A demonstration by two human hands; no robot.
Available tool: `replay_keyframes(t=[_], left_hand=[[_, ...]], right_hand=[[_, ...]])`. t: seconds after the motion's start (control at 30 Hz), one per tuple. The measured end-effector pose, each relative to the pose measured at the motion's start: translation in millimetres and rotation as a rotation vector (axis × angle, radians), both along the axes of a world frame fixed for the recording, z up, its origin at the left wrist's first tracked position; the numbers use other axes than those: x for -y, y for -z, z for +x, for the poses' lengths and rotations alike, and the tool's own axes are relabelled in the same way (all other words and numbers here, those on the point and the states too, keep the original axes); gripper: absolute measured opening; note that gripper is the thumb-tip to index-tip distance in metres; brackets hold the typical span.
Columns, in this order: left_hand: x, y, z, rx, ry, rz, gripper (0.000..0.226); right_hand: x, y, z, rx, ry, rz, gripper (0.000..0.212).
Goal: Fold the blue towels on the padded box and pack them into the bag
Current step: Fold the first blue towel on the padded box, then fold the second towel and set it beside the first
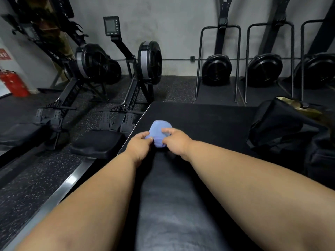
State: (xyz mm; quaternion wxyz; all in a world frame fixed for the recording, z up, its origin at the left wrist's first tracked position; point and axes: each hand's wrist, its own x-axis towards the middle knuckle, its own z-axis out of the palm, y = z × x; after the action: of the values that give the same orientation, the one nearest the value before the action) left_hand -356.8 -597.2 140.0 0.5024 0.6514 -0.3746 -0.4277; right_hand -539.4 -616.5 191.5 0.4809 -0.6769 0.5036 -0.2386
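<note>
Both my left hand (pixel 139 144) and right hand (pixel 174 140) pinch the bunched towel (pixel 160 130) between them on the box (pixel 208 120), so I should spread it flat before folding, then reach right to the bag (pixel 279 124).

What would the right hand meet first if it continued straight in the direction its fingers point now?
The right hand points forward and left and already pinches the blue towel, so the towel comes first. Beyond it, probably the bare padded box top; depth is unclear.
</note>
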Motion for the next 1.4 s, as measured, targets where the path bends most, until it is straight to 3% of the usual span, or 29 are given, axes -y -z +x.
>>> replay_keyframes(t=[0.17,0.33,0.5,0.63,0.9,1.17,1.23,1.4], left_hand=[[-17.4,5.6,-0.7,-0.070,0.001,0.014,0.032],[-27.7,8.2,-3.5,0.027,-0.022,0.017,0.050],[-76.1,4.8,-10.2,0.128,-0.071,0.052,0.040],[-146.0,-2.5,-16.2,0.274,-0.077,0.060,0.041],[-314.2,-4.7,12.9,0.363,-0.078,0.159,0.054],[-513.2,-36.7,55.4,0.483,-0.298,0.307,0.005],[-552.3,-38.1,66.2,0.509,-0.341,0.350,0.019],[-618.5,-29.5,96.3,0.490,-0.420,0.430,0.015]], right_hand=[[0.6,46.4,-8.3,-0.123,-0.066,-0.105,0.066],[-3.0,48.9,-8.3,-0.118,-0.097,-0.082,0.079],[-43.3,35.2,-17.9,-0.262,-0.134,-0.146,0.081],[-99.0,34.4,-21.8,-0.434,-0.151,-0.178,0.079],[-236.8,19.6,-20.7,-0.511,-0.210,-0.146,0.076],[-367.5,-0.4,21.6,-0.415,-0.384,-0.150,0.077],[-396.1,-3.5,38.2,-0.398,-0.439,-0.185,0.076],[-438.0,-9.1,76.6,-0.377,-0.526,-0.234,0.071]])
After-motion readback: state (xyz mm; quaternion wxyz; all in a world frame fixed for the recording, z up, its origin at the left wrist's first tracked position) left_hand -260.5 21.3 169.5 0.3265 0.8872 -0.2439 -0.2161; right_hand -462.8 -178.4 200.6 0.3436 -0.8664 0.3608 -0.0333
